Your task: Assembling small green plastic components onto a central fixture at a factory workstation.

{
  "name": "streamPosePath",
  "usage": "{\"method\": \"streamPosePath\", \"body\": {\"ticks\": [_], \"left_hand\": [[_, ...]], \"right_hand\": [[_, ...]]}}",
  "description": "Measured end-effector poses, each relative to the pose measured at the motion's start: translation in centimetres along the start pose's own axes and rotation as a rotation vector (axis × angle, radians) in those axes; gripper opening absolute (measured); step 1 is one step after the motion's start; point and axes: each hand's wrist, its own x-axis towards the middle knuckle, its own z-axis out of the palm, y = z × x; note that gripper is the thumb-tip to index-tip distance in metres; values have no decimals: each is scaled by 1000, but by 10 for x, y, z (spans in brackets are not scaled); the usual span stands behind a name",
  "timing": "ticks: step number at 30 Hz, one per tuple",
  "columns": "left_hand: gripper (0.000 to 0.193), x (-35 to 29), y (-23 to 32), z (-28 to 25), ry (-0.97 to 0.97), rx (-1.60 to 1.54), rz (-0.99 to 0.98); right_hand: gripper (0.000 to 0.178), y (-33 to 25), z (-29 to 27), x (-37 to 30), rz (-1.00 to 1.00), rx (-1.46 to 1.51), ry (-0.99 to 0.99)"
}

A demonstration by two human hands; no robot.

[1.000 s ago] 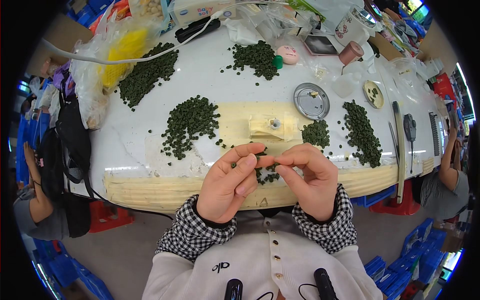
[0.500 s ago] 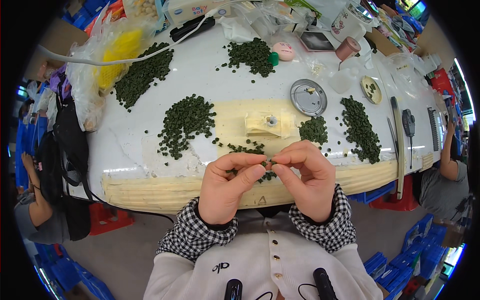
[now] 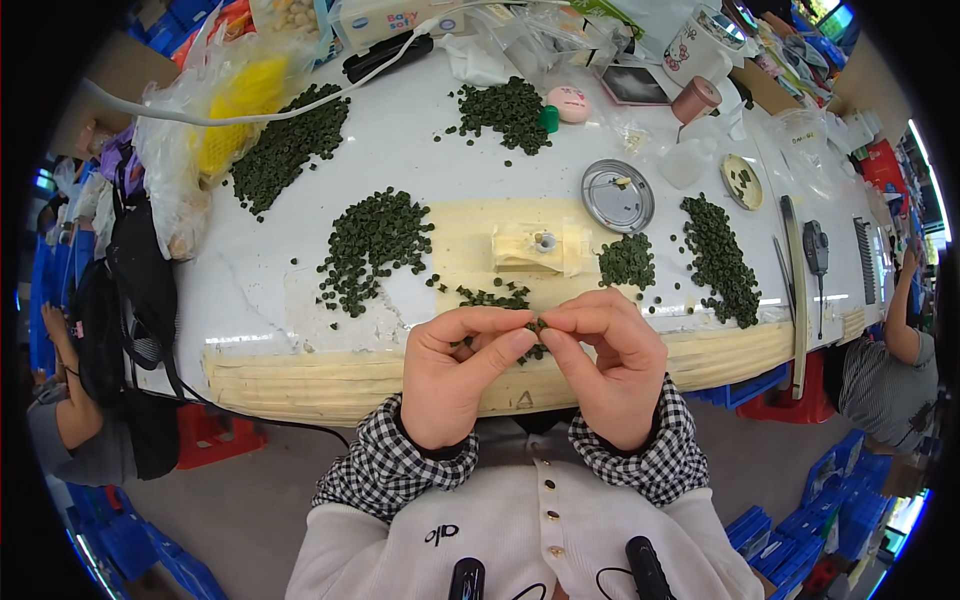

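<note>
Across the white table (image 3: 245,285) lay piles of green bits (image 3: 375,240). Over its near side, left hand (image 3: 445,375) and right hand (image 3: 615,375) met, fingertips pinching a tiny green piece (image 3: 537,325); a slack pinch could have lost it among those bits.

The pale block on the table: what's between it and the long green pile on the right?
In the head view, a smaller pile of green pieces sits between the pale block and the long green pile, plus a few loose bits.
</note>
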Motion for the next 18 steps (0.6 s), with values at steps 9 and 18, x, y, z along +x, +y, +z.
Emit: {"method": "streamPosePath", "body": {"ticks": [9,18], "left_hand": [[17,5,0,4,52,41,23],[15,7,6,0,9,26,-12]], "right_hand": [[21,1,1,-1,-72,-75,1],[25,-5,-5,4,-223,-232,-98]]}}
